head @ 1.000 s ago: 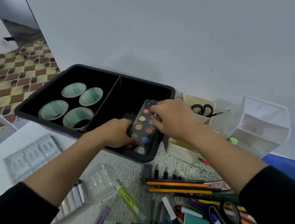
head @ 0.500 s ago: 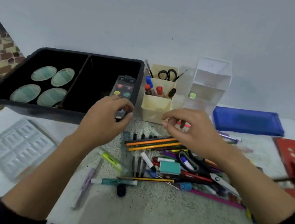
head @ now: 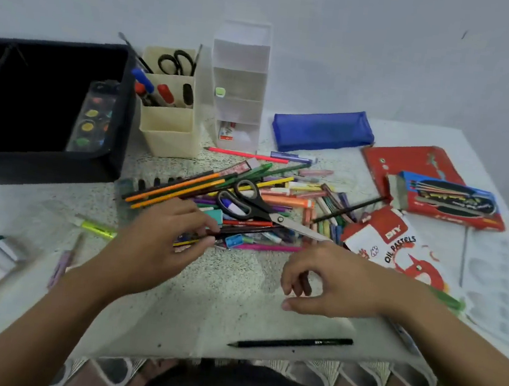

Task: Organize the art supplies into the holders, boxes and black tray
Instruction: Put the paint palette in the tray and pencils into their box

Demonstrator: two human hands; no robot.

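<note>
Speckled table [head: 220, 284] by a grey wall. My left hand [head: 158, 245] pinches a pencil [head: 184, 243] at the near edge of the pile of pens and pencils [head: 284, 201] in the middle. My right hand [head: 335, 278], just right of it, curls round a small dark stick [head: 305, 283]. Far left sits the black tray [head: 125, 133] with the paint set [head: 92, 117] inside, the cream holder [head: 168, 132] just beside it.

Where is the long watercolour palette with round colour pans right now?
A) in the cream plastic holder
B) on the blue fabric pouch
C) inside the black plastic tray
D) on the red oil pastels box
C: the watercolour palette lies inside the black plastic tray, along the wall nearest the cream plastic holder.
</note>
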